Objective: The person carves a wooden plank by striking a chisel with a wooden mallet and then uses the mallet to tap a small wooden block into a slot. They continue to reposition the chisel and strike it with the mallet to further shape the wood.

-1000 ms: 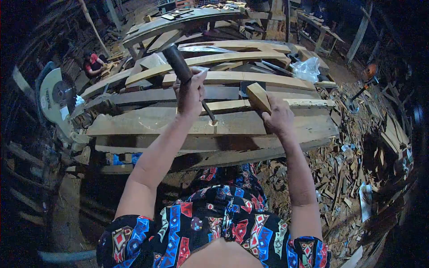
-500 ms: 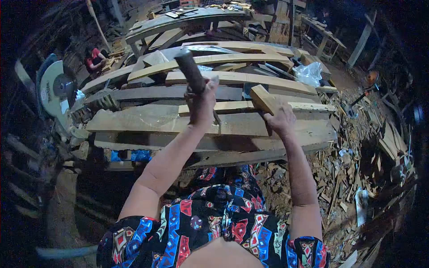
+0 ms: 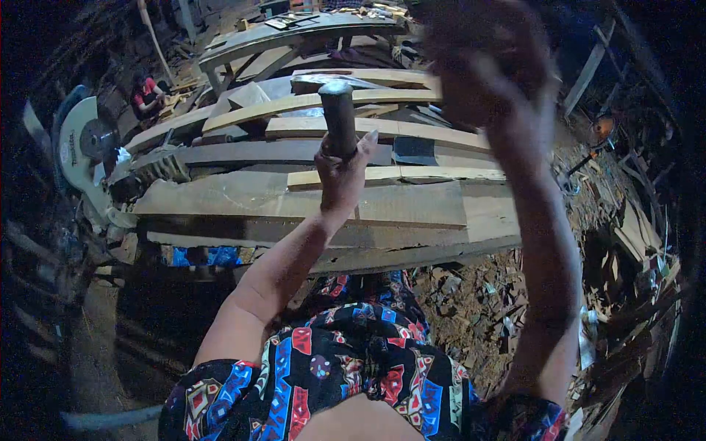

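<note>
My left hand [image 3: 344,180] is closed around the dark handle of a chisel [image 3: 339,117], held upright with its pale, flat top facing up. Its lower end comes down by a narrow wooden strip [image 3: 434,173] and a wide board [image 3: 243,197]. High on the right, my right hand [image 3: 515,110] is raised, dark and smeared by motion. The wooden block it gripped a moment ago is no longer on the boards; its outline up there is lost in shadow and blur. A dark flat piece [image 3: 414,150] lies beyond the strip.
Several curved beams [image 3: 294,110] lie across the bench. A miter saw [image 3: 84,143] stands at the left; behind it a person [image 3: 148,95] in red sits low. A long table [image 3: 294,37] stands at the back. Wood scraps [image 3: 478,316] cover the ground on the right.
My right hand has swung from the strip up high with the wooden block. My left hand has shifted slightly right and the chisel stands straighter.
</note>
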A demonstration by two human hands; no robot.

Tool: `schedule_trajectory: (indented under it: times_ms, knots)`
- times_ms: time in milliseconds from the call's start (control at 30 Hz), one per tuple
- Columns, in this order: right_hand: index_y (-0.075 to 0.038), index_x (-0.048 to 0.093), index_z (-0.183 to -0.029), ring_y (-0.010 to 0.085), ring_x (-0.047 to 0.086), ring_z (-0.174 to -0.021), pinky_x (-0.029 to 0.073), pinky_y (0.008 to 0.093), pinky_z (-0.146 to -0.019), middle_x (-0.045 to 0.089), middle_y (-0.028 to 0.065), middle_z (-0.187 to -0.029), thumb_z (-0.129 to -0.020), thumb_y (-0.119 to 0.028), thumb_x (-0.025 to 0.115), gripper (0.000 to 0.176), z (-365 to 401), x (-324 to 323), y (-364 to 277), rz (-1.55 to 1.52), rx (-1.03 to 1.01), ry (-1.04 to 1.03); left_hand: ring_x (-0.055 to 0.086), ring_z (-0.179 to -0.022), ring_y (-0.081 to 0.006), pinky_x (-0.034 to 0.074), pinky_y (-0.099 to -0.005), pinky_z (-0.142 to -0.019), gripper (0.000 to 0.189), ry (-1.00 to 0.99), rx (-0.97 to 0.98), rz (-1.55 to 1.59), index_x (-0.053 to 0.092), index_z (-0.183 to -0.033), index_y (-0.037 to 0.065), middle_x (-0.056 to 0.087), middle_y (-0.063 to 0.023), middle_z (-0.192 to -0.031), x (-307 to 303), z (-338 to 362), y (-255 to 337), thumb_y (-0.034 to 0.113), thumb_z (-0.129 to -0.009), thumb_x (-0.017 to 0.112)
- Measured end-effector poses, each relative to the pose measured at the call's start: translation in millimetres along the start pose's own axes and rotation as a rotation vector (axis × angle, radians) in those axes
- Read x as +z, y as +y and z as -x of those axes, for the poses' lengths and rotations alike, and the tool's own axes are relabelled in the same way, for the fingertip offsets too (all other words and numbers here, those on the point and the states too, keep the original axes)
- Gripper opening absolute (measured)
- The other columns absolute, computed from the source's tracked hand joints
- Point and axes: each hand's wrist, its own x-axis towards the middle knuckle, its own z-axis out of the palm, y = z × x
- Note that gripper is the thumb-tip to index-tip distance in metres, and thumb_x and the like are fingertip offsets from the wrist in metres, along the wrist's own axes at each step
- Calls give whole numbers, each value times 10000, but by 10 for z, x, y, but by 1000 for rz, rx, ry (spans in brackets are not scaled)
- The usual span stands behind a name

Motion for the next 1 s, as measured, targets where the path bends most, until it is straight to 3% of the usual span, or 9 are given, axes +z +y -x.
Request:
schedule_trajectory:
  times_ms: [200,300,433,533,667,767,800,933,1000]
  knots:
    - [-83,599,-860,323,593,-592,490,389,-520,588,122,-664,-686,-210,627,218,-278,244,183,626,-400,-389,455,-544,-47,382,-215,-516,196,108,226,-438,525,-705,58,525,33,-611,-87,-150,-266,156,-732,693]
    - [-48,538,-1103,183,626,-782,521,293,-635,634,102,-883,-779,-116,611,340,-469,79,112,-98,68,-417,457,-551,-49,386,-220,-519,190,50,-102,68,522,-697,57,522,33,-614,-56,-20,-82,149,-738,683]
    - [-76,629,-838,278,617,-615,500,379,-549,633,108,-747,-663,-303,642,287,-273,254,153,724,-182,-543,408,-507,-31,333,-204,-465,205,9,-26,69,503,-700,84,470,58,-588,-27,-6,-105,159,-744,689]
    - [-18,580,-894,245,617,-680,493,362,-631,607,124,-725,-623,-179,740,353,-478,161,-202,884,147,-785,364,-460,-15,279,-189,-408,239,0,3,-34,470,-683,112,426,81,-563,15,-42,-107,172,-751,691]
    - [4,599,-882,163,569,-544,490,274,-533,596,89,-689,-715,-185,668,262,-756,-63,-253,952,-757,-270,361,-465,-15,292,-188,-413,242,-33,32,11,480,-693,108,439,81,-570,26,36,-24,188,-742,704]
    - [-68,615,-841,216,562,-576,466,330,-546,577,65,-637,-689,-206,696,221,-430,-17,19,860,-319,-120,468,-591,-42,397,-214,-543,188,-12,-97,-14,540,-748,50,542,35,-640,10,43,18,144,-735,703]
    - [-69,628,-785,199,587,-544,487,311,-500,618,82,-681,-733,-228,605,169,-416,159,8,673,-471,-390,471,-592,-42,399,-215,-546,183,-17,-62,0,542,-750,50,544,35,-643,-3,31,-24,138,-733,702]
    - [11,546,-855,219,570,-697,461,359,-631,568,147,-740,-642,-234,699,358,-398,106,-125,773,262,-702,493,-580,-45,413,-216,-552,167,-38,1,23,551,-743,46,557,25,-631,-35,1,-143,126,-728,697]
    - [23,572,-855,169,578,-589,492,291,-559,589,106,-724,-712,-189,670,274,-518,18,-516,269,268,-394,498,-571,-47,418,-215,-549,171,-66,-26,-6,553,-739,43,562,22,-621,-57,35,-68,133,-729,699]
